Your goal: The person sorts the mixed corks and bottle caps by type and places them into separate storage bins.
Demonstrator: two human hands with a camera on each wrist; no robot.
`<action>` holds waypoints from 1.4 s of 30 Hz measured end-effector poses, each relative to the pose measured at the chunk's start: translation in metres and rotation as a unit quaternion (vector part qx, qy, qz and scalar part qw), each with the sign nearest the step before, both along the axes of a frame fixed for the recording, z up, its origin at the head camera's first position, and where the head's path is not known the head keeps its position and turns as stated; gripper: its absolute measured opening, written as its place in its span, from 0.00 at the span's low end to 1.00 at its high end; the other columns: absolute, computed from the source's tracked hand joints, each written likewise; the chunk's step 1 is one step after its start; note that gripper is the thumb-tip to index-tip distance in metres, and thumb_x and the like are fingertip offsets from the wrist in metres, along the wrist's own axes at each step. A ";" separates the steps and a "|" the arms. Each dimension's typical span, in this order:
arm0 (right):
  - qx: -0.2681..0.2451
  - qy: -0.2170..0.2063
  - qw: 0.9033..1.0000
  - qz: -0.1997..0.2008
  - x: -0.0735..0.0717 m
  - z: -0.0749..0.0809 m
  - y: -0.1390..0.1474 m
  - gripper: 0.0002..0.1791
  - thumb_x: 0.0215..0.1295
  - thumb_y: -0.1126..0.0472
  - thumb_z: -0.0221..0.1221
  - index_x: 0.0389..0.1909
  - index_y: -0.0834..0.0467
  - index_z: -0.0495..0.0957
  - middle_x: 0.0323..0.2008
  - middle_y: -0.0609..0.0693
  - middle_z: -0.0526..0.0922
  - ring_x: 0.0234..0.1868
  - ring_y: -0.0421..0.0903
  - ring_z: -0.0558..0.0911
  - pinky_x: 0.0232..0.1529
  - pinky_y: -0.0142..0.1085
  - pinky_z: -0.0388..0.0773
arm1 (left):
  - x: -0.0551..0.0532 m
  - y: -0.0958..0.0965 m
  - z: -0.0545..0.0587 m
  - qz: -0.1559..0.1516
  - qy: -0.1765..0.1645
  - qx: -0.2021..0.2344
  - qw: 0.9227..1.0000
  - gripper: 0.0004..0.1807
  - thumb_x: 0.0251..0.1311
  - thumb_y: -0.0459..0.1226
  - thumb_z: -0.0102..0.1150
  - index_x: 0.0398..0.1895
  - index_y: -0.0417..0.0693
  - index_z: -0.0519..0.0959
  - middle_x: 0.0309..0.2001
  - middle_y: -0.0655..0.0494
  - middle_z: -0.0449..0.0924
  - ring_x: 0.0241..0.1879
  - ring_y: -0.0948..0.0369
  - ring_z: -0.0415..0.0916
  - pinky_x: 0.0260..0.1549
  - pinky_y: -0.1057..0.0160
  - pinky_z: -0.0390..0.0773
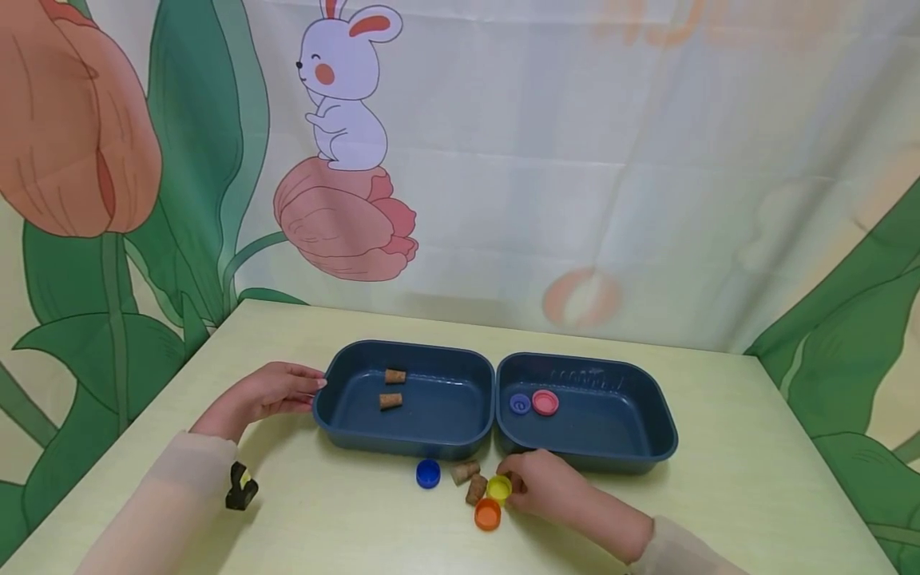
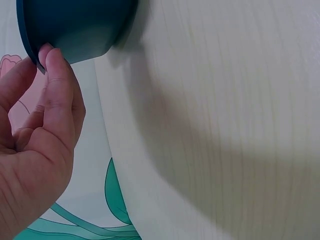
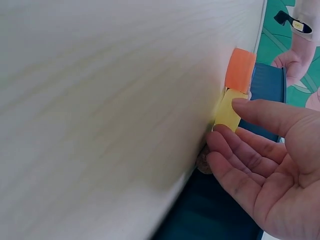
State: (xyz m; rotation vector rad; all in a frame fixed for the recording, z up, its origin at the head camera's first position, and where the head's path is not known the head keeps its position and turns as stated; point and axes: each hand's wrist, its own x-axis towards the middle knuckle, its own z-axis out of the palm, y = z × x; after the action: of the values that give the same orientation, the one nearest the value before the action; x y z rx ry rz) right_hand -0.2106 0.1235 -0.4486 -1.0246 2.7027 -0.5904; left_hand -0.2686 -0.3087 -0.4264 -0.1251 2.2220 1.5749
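Note:
At the left end of the left dark blue bin (image 1: 402, 443), my left hand (image 1: 276, 389) pinches the rim between thumb and fingers; the left wrist view shows this hand (image 2: 50, 110) up close. My right hand (image 1: 542, 487) is in front of the two bins, thumb and fingertips at either side of a yellow bottle cap (image 1: 499, 489). In the right wrist view the yellow cap (image 3: 228, 111) sits between thumb and fingers. An orange bottle cap (image 1: 488, 515) lies right against it, and two corks (image 1: 476, 489) lie just left of it. A blue bottle cap (image 1: 428, 473) is farther left.
Two corks (image 1: 391, 401) lie inside the left bin. The right dark blue bin (image 1: 585, 460), side by side with it, holds a purple cap (image 1: 521, 404) and a pink cap (image 1: 545, 402). A printed cloth (image 1: 489, 160) hangs behind the table (image 1: 345, 519).

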 end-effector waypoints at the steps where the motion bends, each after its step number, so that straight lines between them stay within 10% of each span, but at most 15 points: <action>1: -0.002 0.000 1.000 0.000 0.000 0.001 0.000 0.15 0.54 0.68 0.72 0.43 0.63 0.85 0.23 0.44 0.78 0.25 0.34 0.69 0.29 0.27 0.70 | 0.000 0.000 0.000 0.000 0.001 0.000 1.000 0.32 0.76 0.38 0.53 0.72 0.22 0.60 0.36 0.62 0.85 0.36 0.68 0.84 0.43 0.67 0.88; 42: 0.005 -0.029 0.999 -0.029 0.009 0.045 0.020 0.14 0.55 0.64 0.73 0.43 0.61 0.85 0.33 0.49 0.87 0.32 0.43 0.80 0.37 0.33 0.81 | 0.003 0.003 0.003 0.002 0.004 -0.001 1.000 0.32 0.76 0.37 0.53 0.72 0.21 0.59 0.36 0.62 0.85 0.36 0.68 0.83 0.41 0.69 0.88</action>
State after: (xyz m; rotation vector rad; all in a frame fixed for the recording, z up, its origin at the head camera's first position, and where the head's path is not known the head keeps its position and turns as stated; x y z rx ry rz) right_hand -0.2014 0.1431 -0.4035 -0.9141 2.6908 -0.6062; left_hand -0.2659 -0.3060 -0.4236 -0.1233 2.2318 1.5776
